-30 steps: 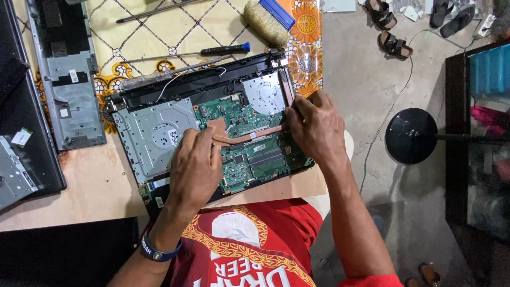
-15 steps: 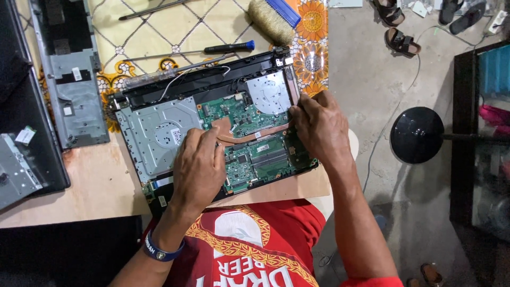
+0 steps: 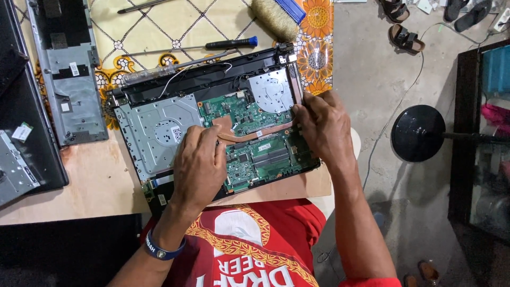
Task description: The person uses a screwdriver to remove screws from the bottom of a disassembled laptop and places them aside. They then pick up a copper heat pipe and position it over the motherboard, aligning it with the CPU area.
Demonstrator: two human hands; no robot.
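Green motherboard (image 3: 255,143) of opened laptop: left hand (image 3: 199,167) presses flat beside copper heat pipe (image 3: 249,133), right hand (image 3: 324,127) fingertips pinch board's right edge; lift evenly.

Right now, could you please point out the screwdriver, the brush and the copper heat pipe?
Screwdriver (image 3: 231,43), head view, on its black handle.
Brush (image 3: 273,20), head view, on its pale bristles.
Heat pipe (image 3: 249,136), head view, on its copper run between the hands.

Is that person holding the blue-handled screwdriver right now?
No, the screwdriver lies on the patterned cloth, while both hands rest on the opened laptop.
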